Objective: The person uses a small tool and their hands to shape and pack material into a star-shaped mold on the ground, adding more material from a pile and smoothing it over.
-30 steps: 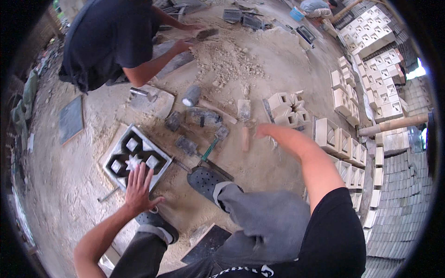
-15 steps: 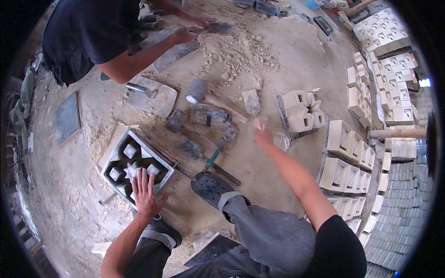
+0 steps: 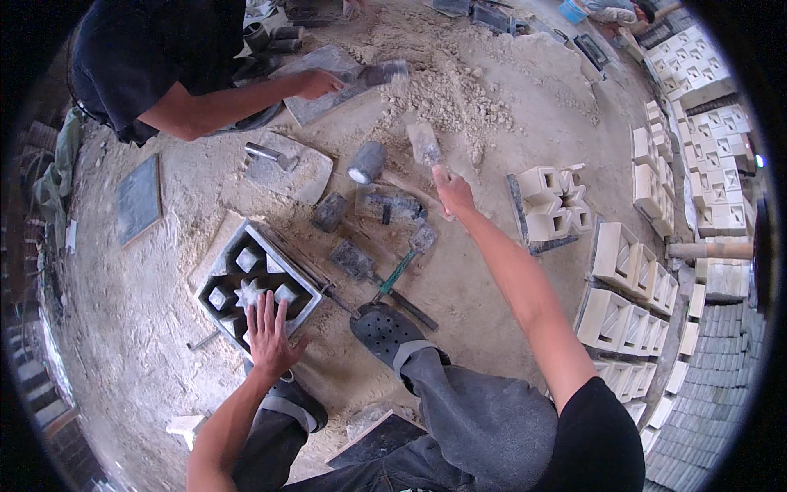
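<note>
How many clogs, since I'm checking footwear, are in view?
2: left clog near the left hand, right clog right of the metal mould; others may be hidden.

The mould [image 3: 308, 309] presents a silver-grey rim, dark cavities and a pale grey star-shaped core [image 3: 249, 293]. Right of the mould, the trowel [image 3: 424, 146] is dusty beige-grey, the tool grip [image 3: 398, 274] green, the perforated block [image 3: 543, 197] cream, and the shoe [image 3: 384, 332] dark grey with dotted holes; left of the mould, the board [image 3: 139, 201] is blue-grey

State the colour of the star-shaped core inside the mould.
The star-shaped core is pale silvery grey, best seen in the head view.
</note>
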### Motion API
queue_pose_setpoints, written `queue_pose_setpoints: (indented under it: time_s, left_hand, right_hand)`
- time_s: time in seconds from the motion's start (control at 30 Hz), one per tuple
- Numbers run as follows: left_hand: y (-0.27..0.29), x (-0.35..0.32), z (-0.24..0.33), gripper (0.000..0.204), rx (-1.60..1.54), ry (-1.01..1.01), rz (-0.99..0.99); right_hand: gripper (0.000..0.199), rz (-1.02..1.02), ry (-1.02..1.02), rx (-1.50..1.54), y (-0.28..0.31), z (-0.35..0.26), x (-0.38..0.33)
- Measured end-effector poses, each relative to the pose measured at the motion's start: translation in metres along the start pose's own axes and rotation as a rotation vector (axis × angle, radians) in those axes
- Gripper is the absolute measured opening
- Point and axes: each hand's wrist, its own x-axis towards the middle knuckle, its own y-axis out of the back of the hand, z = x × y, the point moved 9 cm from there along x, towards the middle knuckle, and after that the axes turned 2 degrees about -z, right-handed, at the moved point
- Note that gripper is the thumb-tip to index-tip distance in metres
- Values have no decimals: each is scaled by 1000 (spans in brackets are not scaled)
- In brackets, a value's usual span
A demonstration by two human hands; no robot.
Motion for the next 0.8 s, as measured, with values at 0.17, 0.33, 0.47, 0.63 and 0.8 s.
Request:
queue_pose_setpoints:
  time_s: [0.17, 0.33, 0.47, 0.63, 0.8]
  left_hand:
    - [-5, 13, 20, 102, -48, -22, -6]
    - [-5, 8, 13, 100, -36, -27, 21]
    - [2, -1, -2, 98, 5, 8, 10]
    - [-9, 18, 28, 97, -70, -47, 37]
    - [-9, 12, 18, 98, -47, -37, 48]
  right_hand:
    - [71, 275, 106, -172, 38, 42, 33]
    - [76, 236, -14, 67, 41, 55, 24]
    - [76, 436, -164, 259, 45, 65, -9]
    - [79, 299, -288, 127, 61, 211, 54]
    - [71, 263, -105, 51, 44, 185, 54]
